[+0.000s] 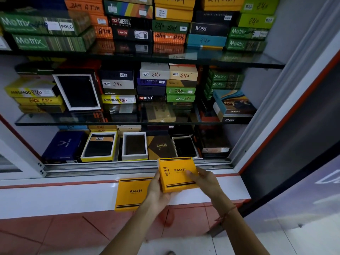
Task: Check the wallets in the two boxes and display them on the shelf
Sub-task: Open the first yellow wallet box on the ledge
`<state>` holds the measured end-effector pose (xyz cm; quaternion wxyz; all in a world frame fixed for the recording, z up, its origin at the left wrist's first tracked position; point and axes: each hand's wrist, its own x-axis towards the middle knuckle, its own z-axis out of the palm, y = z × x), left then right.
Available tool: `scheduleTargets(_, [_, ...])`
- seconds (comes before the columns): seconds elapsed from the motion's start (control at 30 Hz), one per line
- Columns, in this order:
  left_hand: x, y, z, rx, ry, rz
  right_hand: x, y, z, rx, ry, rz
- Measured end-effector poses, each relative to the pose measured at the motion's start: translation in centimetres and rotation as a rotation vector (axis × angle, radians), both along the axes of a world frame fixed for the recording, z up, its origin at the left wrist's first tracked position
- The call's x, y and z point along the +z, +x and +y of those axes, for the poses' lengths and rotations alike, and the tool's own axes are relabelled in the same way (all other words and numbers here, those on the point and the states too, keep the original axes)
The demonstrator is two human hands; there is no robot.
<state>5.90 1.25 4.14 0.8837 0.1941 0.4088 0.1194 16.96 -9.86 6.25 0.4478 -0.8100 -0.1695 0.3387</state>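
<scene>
A yellow BALISI box (pixel 177 173) with "299" handwritten on its lid is held closed just above the white ledge, in front of the bottom shelf. My left hand (pixel 157 192) grips its lower left side from beneath. My right hand (pixel 204 178) holds its right edge, fingers lying on the lid. A second yellow BALISI box (pixel 131 194), also closed, lies flat on the white ledge (pixel 64 197) to the left, partly under my left hand. No wallet from these boxes is visible.
The bottom shelf holds open display boxes with dark wallets (pixel 99 147) (pixel 135 146) (pixel 184 146), a blue box (pixel 63 145) and a brown box (pixel 160 147). Glass shelves (pixel 239 59) above carry stacked wallet boxes. A sliding track (pixel 110 167) runs along the cabinet front. An open door (pixel 294 126) stands right.
</scene>
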Motion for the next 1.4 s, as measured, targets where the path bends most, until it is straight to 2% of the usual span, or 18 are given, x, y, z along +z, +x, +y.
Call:
scheduleTargets(0.17, [0.1, 0.1, -1.0, -0.078, 0.07, -0.128, -0.1, -2.6, 2.2, 0.073, -0.262, -0.319])
scheduleTargets(0.23, [-0.2, -0.4, -1.1, -0.062, 0.067, -0.152, -0.1, -2.7, 2.1, 0.083, -0.257, -0.371])
scheduleTargets(0.33, [-0.1, -0.6, -0.7, -0.059, 0.065, -0.134, 0.5, -2.0, 2.1, 0.138, -0.247, -0.322])
scheduleTargets(0.4, [0.2, -0.5, -0.3, -0.013, 0.036, -0.077, 1.8, -1.5, 1.7, 0.098, -0.108, -0.142])
scheduleTargets(0.5, [0.2, -0.9, 1.0, 0.12, 0.056, 0.069, 4.0, 0.1, -0.4, 0.074, 0.15, 0.232])
scheduleTargets(0.63, [0.4, -1.3, 1.2, 0.059, 0.177, 0.169, 2.3, 2.2, -2.9, 0.0, 0.339, 0.595])
scheduleTargets(0.73, [1.0, -0.7, 0.6, 0.031, 0.252, 0.219, 0.0, 1.0, -3.3, -0.079, 0.558, 0.832])
scheduleTargets(0.83, [0.7, 0.0, 0.0, 0.008, 0.322, 0.274, -1.3, -0.9, -2.8, -0.105, 0.626, 0.929])
scheduleTargets(0.9, [0.5, 0.5, -0.3, 0.006, 0.365, 0.328, -2.2, -1.6, -2.4, -0.183, 0.612, 0.915])
scheduleTargets(0.97, [0.2, 0.7, -0.1, 0.031, 0.4, 0.375, -2.6, -1.6, -2.6, -0.271, 0.58, 0.765])
scheduleTargets(1.1, [-0.7, 0.6, 0.2, 0.029, 0.465, 0.461, -3.1, -0.7, -4.0, -0.164, 0.396, 0.458])
scheduleTargets(1.27, [-2.3, 1.0, -0.7, -0.149, 0.599, 0.555, -4.2, 0.2, -5.0, -0.151, 0.32, 0.393])
scheduleTargets(1.4, [-2.6, 0.5, -1.3, -0.292, 0.64, 0.523, -5.8, 0.3, -4.8, -0.296, 0.184, 0.311])
